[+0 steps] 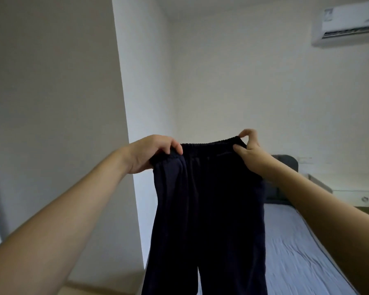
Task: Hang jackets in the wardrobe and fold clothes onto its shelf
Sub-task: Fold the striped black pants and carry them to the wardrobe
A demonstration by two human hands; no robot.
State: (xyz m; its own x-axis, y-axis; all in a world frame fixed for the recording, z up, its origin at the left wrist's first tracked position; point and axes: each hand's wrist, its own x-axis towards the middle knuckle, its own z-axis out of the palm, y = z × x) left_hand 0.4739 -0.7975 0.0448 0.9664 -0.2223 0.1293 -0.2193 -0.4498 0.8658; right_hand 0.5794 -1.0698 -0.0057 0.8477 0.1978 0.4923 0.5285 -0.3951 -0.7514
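A pair of dark navy trousers (209,205) with an elastic waistband hangs in the air in front of me, legs dangling down out of the frame. My left hand (151,153) grips the left end of the waistband with curled fingers. My right hand (250,149) pinches the right end of the waistband between thumb and fingers. Both arms are stretched forward at about chest height. No wardrobe or hanger shows in this view.
A bed with a blue-grey sheet (294,252) and a dark headboard (285,165) lies at the lower right. A white wall corner (124,103) stands on the left. An air conditioner (349,22) is mounted high on the right wall.
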